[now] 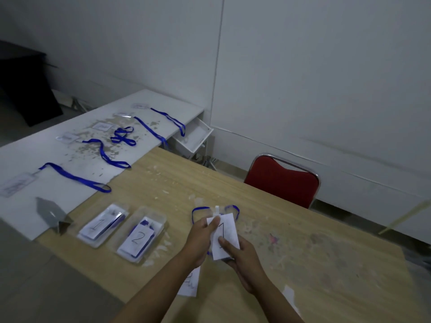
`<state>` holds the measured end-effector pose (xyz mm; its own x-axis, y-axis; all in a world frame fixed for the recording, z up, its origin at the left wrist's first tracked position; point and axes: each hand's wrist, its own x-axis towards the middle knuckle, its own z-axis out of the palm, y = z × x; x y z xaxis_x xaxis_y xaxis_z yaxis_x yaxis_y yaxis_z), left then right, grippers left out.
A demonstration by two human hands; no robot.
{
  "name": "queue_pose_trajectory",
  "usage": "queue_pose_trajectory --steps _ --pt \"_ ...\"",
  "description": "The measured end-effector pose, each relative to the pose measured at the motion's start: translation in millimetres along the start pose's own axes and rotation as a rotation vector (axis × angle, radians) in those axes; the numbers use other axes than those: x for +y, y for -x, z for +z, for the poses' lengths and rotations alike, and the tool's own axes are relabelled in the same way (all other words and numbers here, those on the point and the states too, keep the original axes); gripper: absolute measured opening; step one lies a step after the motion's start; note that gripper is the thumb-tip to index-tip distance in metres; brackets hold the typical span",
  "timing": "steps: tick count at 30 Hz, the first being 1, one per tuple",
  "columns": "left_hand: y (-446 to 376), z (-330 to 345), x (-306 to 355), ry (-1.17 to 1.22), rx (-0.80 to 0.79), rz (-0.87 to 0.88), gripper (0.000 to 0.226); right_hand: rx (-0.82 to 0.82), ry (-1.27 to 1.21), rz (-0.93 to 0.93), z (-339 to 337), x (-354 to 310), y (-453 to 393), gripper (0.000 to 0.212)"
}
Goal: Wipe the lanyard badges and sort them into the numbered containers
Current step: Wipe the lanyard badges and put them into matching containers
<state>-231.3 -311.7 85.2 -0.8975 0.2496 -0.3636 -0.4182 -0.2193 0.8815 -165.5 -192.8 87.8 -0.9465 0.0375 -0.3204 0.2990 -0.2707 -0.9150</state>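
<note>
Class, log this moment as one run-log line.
both hands hold white paper badge marked 1 | blue lanyard attached | clear plastic containers 1, 2 already hold badges

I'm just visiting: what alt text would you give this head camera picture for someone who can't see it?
Two hands, left hand and right hand, hold a badge marked 1 with a blue lanyard over a wooden table. Clear containers numbered 1 and 2 sit to the left; more badges lie on a white table beyond.
</note>
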Motion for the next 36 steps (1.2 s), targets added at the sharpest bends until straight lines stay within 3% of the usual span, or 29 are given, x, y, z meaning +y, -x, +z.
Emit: queue_pose_trajectory --steps 6,13,18,23,27,32,36 --pt "-7.6 -41.7 8.2 0.080 0.022 -0.023 0.025 0.039 -0.074 0.026 39.7 13.9 -23.3 0.033" --pt "-41.3 -101.8 34.8 -0.155 -0.015 -0.047 0.026 0.097 -0.216 0.103 94.8 38.1 -69.5 0.036" --pt "-77.9 -176.6 62.9 -0.131 -0.170 -0.196 0.027 0.241 -0.245 0.102 158.0 62.2 -115.6 0.029" --pt "-111.2 -259.3 79.4 -0.108 -0.203 -0.266 0.030 0.399 -0.152 0.147 231.5 91.6 -150.1 0.033" --pt "-121.0 -320.1 94.1 -0.298 -0.191 -0.289 0.029 0.381 -0.305 0.201 294.9 112.9 -163.3 0.033" --pt "-140.1 -381.3 115.0 -0.809 -0.200 -0.192 0.027 0.368 -0.393 0.265 338.7 119.7 -175.6 0.027" --pt "-143.7 -405.7 109.5 -0.683 -0.216 -0.413 0.029 0.432 -0.463 0.353 355.4 125.8 -185.2 0.025"
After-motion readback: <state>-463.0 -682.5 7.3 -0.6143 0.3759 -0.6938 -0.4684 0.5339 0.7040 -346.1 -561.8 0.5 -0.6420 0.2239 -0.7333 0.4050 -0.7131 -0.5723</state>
